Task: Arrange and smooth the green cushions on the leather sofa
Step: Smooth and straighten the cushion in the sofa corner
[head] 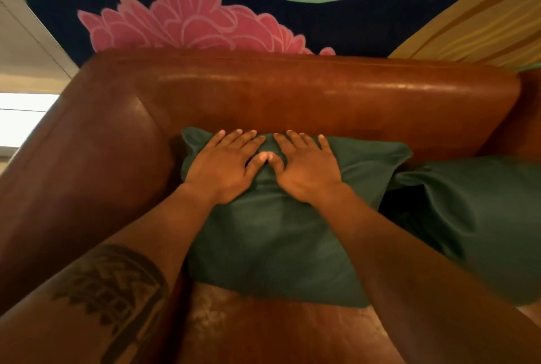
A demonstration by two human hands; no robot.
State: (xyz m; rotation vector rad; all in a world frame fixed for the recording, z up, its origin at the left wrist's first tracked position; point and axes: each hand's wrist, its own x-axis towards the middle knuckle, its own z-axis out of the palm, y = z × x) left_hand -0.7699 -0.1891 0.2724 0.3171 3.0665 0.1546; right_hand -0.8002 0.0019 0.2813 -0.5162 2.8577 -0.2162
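Green cushions on brown leather sofa: the nearer green cushion leans against the backrest in the left corner beside the armrest, and the second green cushion lies just right of it, touching and partly tucked behind its right edge. Painted wall with pink flower and blue circle rises behind the sofa. Left hand and right hand both lie flat, palms down, fingers spread, on the upper part of the nearer cushion, thumbs touching at centre, gripping nothing; a tattoo shows on the left forearm.
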